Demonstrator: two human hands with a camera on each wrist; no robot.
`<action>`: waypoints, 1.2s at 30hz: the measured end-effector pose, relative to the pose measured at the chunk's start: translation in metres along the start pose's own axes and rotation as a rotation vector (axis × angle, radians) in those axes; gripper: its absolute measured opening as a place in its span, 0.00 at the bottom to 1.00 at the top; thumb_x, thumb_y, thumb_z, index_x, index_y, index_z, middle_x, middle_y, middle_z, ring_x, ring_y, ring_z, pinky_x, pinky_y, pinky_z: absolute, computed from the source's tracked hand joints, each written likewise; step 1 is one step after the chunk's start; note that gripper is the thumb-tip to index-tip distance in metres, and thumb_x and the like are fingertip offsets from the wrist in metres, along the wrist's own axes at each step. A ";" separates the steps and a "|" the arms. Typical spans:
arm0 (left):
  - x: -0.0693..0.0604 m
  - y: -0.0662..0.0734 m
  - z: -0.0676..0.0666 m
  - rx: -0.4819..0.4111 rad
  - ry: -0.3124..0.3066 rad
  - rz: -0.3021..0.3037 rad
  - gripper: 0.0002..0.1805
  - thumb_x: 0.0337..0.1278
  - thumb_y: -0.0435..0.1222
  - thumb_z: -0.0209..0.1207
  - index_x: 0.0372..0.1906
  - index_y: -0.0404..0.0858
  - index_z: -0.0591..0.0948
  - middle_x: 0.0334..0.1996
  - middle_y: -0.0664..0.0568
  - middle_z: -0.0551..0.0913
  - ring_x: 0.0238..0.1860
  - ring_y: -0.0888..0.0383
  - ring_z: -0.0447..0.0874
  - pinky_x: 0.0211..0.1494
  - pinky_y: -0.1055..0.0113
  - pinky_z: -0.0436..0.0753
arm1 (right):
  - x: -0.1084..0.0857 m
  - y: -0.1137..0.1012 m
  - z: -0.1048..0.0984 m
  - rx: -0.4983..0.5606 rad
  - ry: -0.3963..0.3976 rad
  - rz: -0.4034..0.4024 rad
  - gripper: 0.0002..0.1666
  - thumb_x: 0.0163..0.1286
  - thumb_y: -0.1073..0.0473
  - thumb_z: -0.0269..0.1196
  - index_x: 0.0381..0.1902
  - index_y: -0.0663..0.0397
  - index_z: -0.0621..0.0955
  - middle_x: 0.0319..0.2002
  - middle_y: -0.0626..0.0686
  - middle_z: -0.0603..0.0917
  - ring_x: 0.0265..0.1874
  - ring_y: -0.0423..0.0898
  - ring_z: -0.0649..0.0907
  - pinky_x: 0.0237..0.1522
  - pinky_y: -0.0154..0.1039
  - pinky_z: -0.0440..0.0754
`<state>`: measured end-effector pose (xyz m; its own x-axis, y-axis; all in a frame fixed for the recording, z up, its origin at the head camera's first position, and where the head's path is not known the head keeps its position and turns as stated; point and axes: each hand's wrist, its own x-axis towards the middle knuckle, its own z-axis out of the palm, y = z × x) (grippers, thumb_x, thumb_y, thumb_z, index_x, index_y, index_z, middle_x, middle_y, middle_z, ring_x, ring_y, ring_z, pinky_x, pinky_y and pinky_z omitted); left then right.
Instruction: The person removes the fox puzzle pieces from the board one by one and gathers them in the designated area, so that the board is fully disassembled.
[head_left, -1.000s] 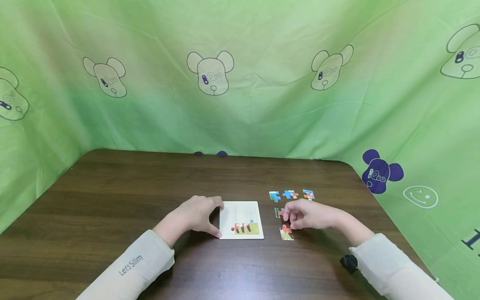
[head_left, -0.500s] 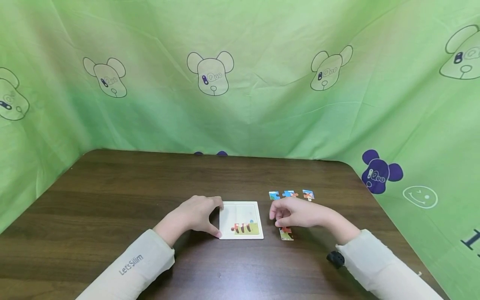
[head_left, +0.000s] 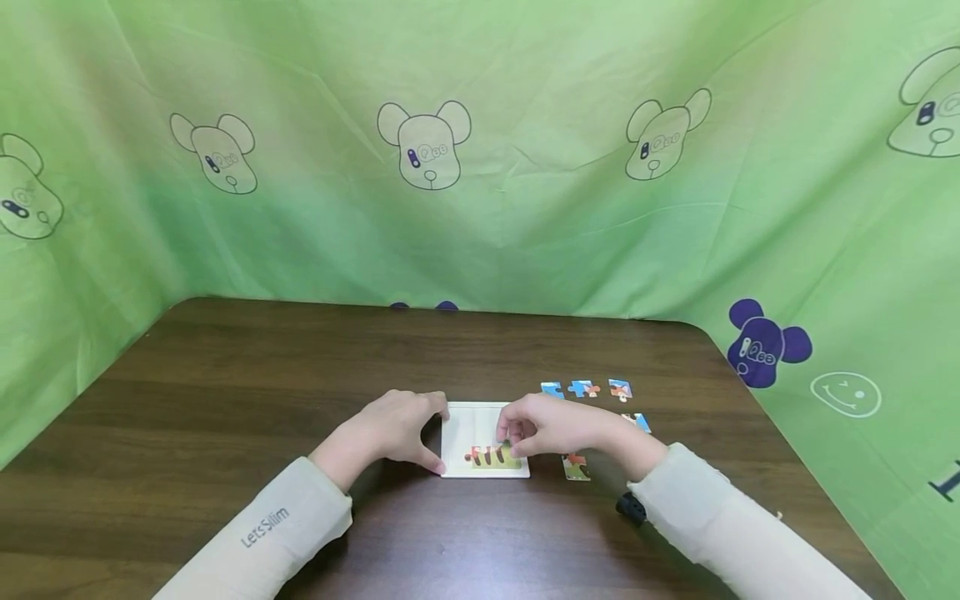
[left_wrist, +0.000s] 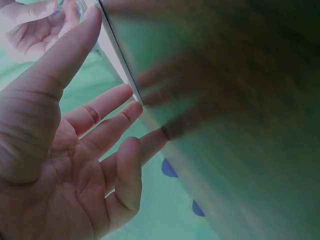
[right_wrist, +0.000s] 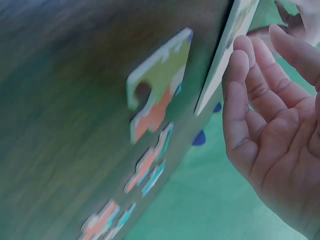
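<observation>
A white square puzzle tray [head_left: 459, 429] lies flat on the table, with a few joined pieces [head_left: 491, 457] of a striped yellow-and-brown picture along its bottom. My left hand [head_left: 397, 429] holds the tray's left side, thumb at the near corner and index finger at the far one. Over the tray's right part is my right hand [head_left: 558, 425], fingertips bent down beside the joined pieces. The right wrist view shows its fingers curled and thumb tip a little apart; whether a piece is between them I cannot tell. A green-and-red jigsaw piece [head_left: 576, 467] lies right of the tray.
More loose jigsaw pieces lie beyond my right hand, among them a blue piece [head_left: 552, 389], a blue-and-orange piece [head_left: 582, 388] and a white-and-blue one [head_left: 637, 422]. The dark wooden table [head_left: 300, 358] ends at a green printed curtain [head_left: 495, 242].
My right hand has moved left from the loose pieces to above the tray, uncovering the white-and-blue piece. My left hand and the tray have stayed in place.
</observation>
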<state>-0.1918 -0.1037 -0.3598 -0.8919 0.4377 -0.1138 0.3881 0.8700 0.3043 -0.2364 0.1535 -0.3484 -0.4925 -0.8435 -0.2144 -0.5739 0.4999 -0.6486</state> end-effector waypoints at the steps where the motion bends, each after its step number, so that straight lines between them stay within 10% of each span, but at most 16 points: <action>1: 0.000 0.000 0.000 -0.002 0.000 0.001 0.33 0.34 0.52 0.79 0.49 0.46 0.80 0.44 0.53 0.86 0.45 0.49 0.84 0.52 0.55 0.80 | 0.002 -0.001 0.001 -0.007 -0.006 -0.003 0.06 0.63 0.67 0.64 0.39 0.56 0.82 0.27 0.44 0.77 0.24 0.34 0.74 0.30 0.29 0.74; 36: 0.000 0.000 0.001 -0.018 0.010 -0.004 0.32 0.33 0.51 0.80 0.47 0.46 0.80 0.41 0.55 0.86 0.43 0.50 0.84 0.49 0.56 0.81 | 0.015 -0.008 0.016 -0.067 0.006 0.026 0.13 0.57 0.72 0.67 0.37 0.55 0.78 0.19 0.41 0.72 0.20 0.32 0.70 0.32 0.29 0.72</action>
<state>-0.1915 -0.1039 -0.3613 -0.8959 0.4315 -0.1053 0.3802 0.8676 0.3204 -0.2291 0.1334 -0.3578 -0.5114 -0.8290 -0.2261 -0.6036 0.5339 -0.5921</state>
